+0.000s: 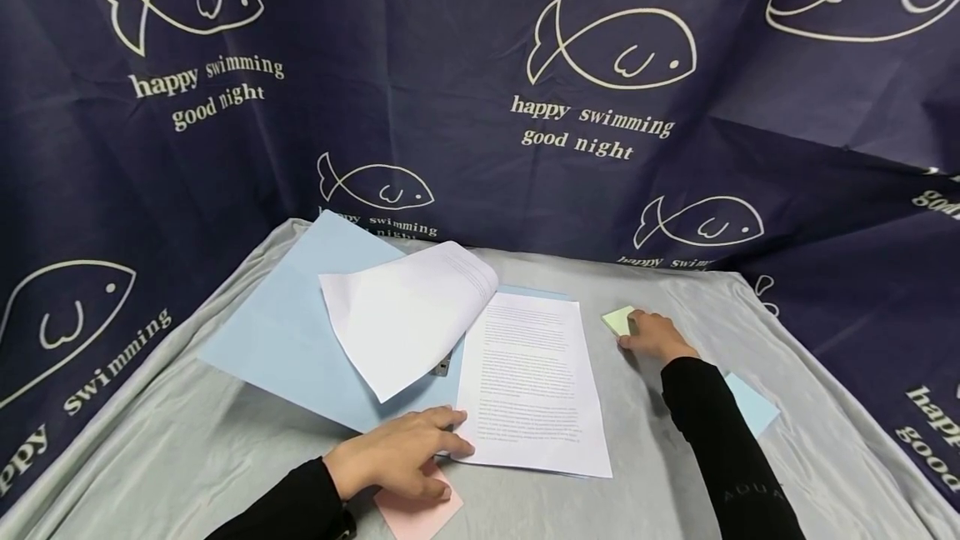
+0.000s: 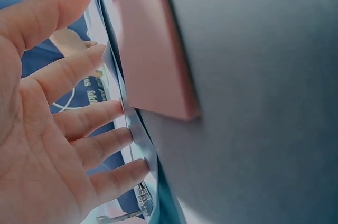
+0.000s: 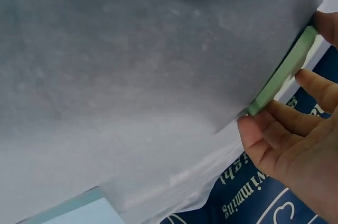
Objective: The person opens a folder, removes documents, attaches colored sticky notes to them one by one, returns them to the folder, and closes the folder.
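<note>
My left hand (image 1: 401, 452) lies with its fingers spread and fairly straight, fingertips at the lower left corner of the printed sheets (image 1: 528, 382). Beneath that hand, partly covered, is a pink sticky note pad (image 1: 420, 517); the left wrist view shows its thick edge. The sheets are in an open light blue folder (image 1: 277, 332), and a turned-over page (image 1: 412, 307) curls to the left across its cover. To the right of the folder, my right hand (image 1: 654, 337) pinches a pale green sticky note pad (image 3: 285, 73) by its edges, thumb and fingers on opposite sides.
A light blue sticky note pad (image 1: 753, 407) lies beside the right forearm. Part of a metal clip (image 1: 442, 367) shows under the curled page. Grey cloth (image 1: 150, 457) covers the table, and a dark blue curtain (image 1: 465, 107) with fish drawings hangs behind it.
</note>
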`<state>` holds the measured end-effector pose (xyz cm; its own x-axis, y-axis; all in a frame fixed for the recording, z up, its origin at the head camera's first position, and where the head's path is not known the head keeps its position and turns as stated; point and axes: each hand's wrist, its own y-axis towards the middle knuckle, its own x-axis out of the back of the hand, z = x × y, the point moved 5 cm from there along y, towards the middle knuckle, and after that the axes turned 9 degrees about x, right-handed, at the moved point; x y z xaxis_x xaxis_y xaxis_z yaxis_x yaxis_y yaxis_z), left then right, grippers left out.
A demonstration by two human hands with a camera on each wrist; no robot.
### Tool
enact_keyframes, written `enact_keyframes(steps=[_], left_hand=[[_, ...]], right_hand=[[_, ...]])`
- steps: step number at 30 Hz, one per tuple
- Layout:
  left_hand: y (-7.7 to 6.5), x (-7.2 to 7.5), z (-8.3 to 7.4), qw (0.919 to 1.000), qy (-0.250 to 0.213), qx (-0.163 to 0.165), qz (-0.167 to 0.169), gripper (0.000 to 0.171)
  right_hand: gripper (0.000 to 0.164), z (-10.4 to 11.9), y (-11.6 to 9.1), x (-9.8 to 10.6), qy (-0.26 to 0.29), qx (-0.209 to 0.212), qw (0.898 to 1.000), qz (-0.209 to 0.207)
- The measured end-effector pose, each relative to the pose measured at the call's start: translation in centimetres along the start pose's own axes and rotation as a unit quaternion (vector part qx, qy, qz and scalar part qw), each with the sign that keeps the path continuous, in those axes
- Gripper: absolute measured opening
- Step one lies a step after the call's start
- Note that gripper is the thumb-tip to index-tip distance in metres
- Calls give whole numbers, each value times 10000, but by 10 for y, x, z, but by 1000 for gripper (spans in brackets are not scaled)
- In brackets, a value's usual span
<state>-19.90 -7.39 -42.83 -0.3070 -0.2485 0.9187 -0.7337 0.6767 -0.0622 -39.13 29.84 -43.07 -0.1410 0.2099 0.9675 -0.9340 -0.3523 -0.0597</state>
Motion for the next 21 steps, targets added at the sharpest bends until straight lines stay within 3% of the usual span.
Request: enact_keyframes(steps=[6, 13, 21], left_hand=[[0, 1, -1, 10000, -48, -26, -2, 46], [1, 4, -2, 9999, -149, -25, -12, 46], [-4, 21, 2, 9988, -193, -147, -420, 44]], right_hand=[[64, -1, -4, -1, 154, -40, 9998, -100], [67, -2, -7, 5, 251, -54, 9980, -575], [68, 13, -11, 25, 853, 271, 9901, -1082]])
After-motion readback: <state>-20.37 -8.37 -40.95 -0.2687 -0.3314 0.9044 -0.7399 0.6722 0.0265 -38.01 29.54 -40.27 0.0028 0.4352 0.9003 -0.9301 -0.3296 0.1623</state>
